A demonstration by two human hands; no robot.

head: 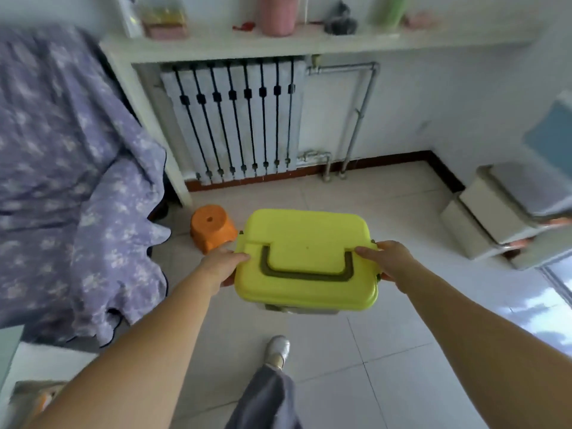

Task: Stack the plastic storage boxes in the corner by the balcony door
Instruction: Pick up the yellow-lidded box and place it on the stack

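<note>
Gripping yellow-lidded box (306, 258) at frame centre — left hand (224, 264) clenched on its left edge, right hand (391, 261) on its right edge | box held above the tiled floor (387, 351) | grey stacked boxes (495, 212) at right edge, well apart | orange stool (212, 227) just left.

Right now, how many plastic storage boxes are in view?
3, maybe more. The yellow-lidded box is held between the left hand and right hand. Two pale boxes sit stacked at right; the frame edge may hide others.
</note>
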